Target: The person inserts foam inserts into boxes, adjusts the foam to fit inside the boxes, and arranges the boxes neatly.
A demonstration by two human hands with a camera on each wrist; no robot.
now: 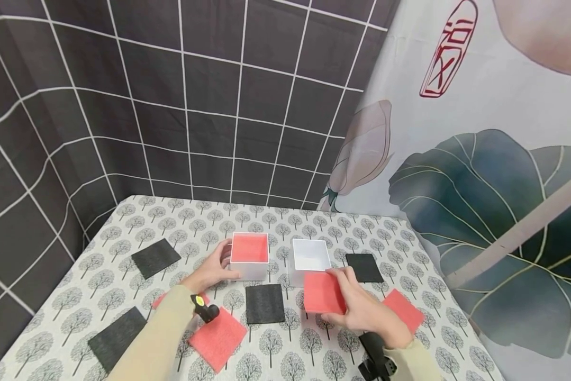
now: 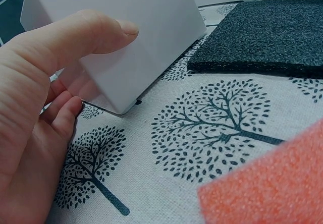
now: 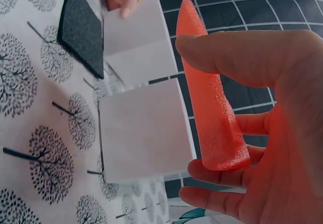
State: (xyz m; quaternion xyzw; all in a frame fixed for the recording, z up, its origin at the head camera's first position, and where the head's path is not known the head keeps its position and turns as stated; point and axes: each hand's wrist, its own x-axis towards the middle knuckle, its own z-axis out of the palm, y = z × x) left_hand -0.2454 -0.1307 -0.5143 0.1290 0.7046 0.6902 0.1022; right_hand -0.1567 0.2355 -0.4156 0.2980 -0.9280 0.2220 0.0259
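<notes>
My left hand (image 1: 214, 268) grips the left white square box (image 1: 254, 272), its thumb on the near wall and its fingers at the left side. A red foam sheet (image 1: 249, 247) lies inside this box. In the left wrist view, the thumb presses the box's smooth wall (image 2: 156, 17). Pinched between the thumb and fingers of my right hand (image 1: 363, 307) is another red foam sheet (image 1: 322, 292), held above the table at the front of the right white box (image 1: 311, 254). The right wrist view shows this sheet edge-on and slightly bent (image 3: 212, 113). Only white shows inside the right box.
A black foam sheet (image 1: 264, 304) lies in front of the boxes. More black sheets lie at left (image 1: 155, 258), front left (image 1: 117, 336) and right (image 1: 364, 268). Red sheets lie near the left wrist (image 1: 218, 338) and right hand (image 1: 403, 310). A dark grid curtain (image 1: 209, 132) hangs behind.
</notes>
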